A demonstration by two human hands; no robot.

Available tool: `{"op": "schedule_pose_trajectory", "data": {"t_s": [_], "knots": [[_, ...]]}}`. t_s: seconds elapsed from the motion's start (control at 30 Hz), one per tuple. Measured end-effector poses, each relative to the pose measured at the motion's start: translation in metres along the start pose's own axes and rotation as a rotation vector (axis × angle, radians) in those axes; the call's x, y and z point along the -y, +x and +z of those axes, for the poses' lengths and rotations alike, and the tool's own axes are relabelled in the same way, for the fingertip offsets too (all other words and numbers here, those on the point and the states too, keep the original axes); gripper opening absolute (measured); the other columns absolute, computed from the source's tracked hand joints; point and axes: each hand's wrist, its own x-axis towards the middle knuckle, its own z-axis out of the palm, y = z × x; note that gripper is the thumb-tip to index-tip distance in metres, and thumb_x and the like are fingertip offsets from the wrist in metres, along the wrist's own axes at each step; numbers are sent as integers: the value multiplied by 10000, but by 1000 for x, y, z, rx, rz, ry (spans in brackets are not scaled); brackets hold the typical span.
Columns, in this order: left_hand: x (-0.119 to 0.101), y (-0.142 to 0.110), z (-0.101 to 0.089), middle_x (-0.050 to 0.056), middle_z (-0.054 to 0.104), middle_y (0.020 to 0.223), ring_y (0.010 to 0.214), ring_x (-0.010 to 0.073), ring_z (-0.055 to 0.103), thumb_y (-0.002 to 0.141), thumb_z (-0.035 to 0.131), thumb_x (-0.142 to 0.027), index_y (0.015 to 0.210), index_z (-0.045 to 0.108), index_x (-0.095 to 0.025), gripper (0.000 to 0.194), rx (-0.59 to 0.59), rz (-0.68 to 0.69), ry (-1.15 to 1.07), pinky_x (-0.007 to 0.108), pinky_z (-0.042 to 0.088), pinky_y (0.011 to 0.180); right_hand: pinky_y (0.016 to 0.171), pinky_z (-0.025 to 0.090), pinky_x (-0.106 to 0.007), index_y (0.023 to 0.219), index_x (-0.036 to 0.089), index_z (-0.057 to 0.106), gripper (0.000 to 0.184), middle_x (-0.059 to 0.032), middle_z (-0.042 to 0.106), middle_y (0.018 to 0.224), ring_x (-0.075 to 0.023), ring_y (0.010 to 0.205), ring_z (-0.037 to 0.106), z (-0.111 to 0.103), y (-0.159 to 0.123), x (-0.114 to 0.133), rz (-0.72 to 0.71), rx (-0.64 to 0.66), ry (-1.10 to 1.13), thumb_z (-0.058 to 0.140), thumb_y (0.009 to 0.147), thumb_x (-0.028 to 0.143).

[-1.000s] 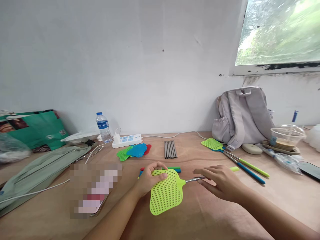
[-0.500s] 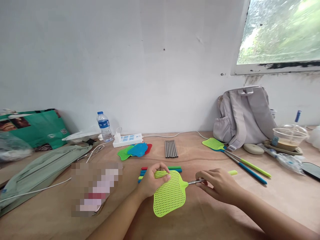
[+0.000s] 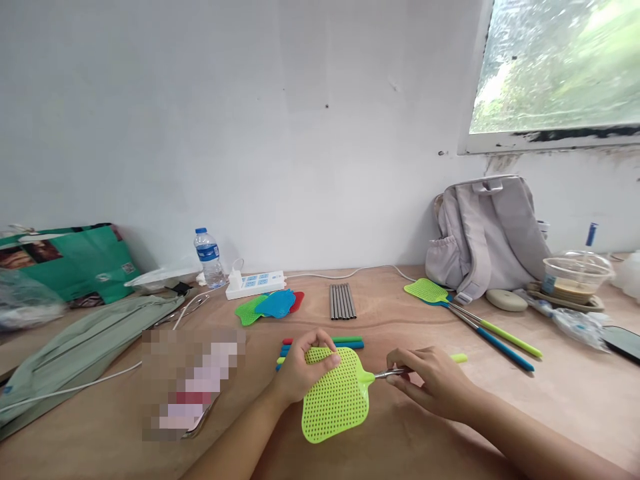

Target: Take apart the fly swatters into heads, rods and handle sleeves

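A yellow-green fly swatter [image 3: 336, 399] is held between both hands above the table. My left hand [image 3: 303, 365] pinches the upper left edge of its perforated paddle, thumb on top. Around its metal rod, just right of the paddle's neck, the fingers of my right hand [image 3: 429, 381] are closed. The end of a yellow-green handle [image 3: 459, 359] shows beyond that hand. Behind my left hand lie several colored handles, including a green one [image 3: 349, 339] and a blue one [image 3: 356, 345], partly hidden by the hand.
Several metal tubes [image 3: 343, 302] lie side by side at the back. Left of them are green, blue [image 3: 276, 303] and red swatter heads, near a white power strip [image 3: 255, 284] and a water bottle [image 3: 209, 258]. Two swatters [image 3: 505, 345] lie right, before a backpack [image 3: 487, 240] and a lidded cup [image 3: 575, 279].
The swatter and both hands sit slightly lower and a touch further left in view. The camera view has tilted up slightly. Both hands keep their hold.
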Motion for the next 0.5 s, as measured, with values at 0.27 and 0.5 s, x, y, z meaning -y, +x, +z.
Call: {"op": "schedule_pose_trajectory", "data": {"t_s": [0.27, 0.5], "knots": [[17, 17, -16, -73, 453, 540, 444, 75, 447, 637, 640, -365, 728, 473, -186, 261, -348, -79, -348, 196, 356, 444, 639, 434, -255, 1091, 209, 477, 302, -70, 597, 926, -153, 766, 577, -13, 3, 3, -114, 72, 82, 363, 827, 117], [34, 26, -44, -82, 440, 502, 371, 52, 339, 683, 553, -333, 682, 447, -201, 169, -631, 32, -242, 178, 236, 372, 732, 473, -317, 989, 196, 527, 200, -94, 588, 910, -188, 843, 574, -16, 5, -66, 75, -355, -26, 358, 892, 244]]}}
